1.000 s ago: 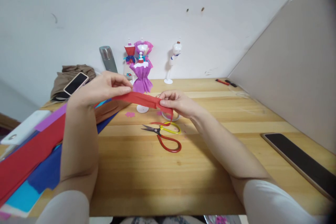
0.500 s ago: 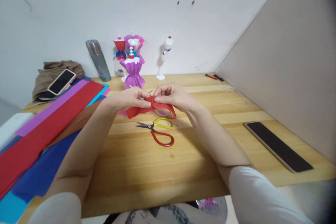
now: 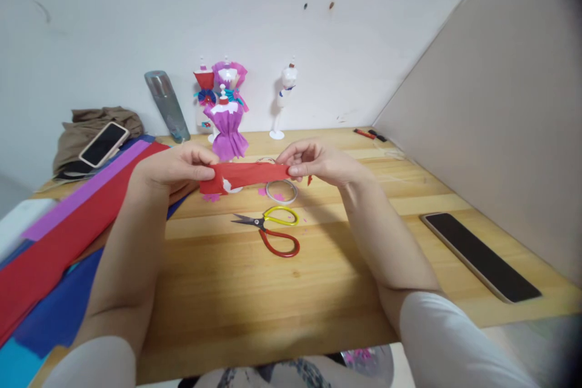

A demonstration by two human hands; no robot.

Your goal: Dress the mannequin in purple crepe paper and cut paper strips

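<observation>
A strip of red crepe paper (image 3: 252,174) is stretched out above the table between my two hands. My left hand (image 3: 179,165) pinches its left end between thumb and fingers. At the other end, my right hand (image 3: 313,160) grips the strip the same way. A small white patch shows at the strip's lower left edge. Behind and below it lies a roll of tape (image 3: 294,193), partly covered by the paper. Scissors (image 3: 260,222) with one yellow and one red handle rest on the table nearer to me, touched by neither hand.
Small mannequins in paper dresses (image 3: 227,130) and a barer white mannequin (image 3: 286,91) stand at the back. A flask (image 3: 167,106) leans by the wall. Coloured paper sheets (image 3: 86,218) and a phone (image 3: 104,144) are on the left; a dark-screened device (image 3: 479,254) lies right.
My hands have moved apart, the left one further left and the right one slightly right. The red paper, bunched between them before, is now pulled out into a flat strip.
</observation>
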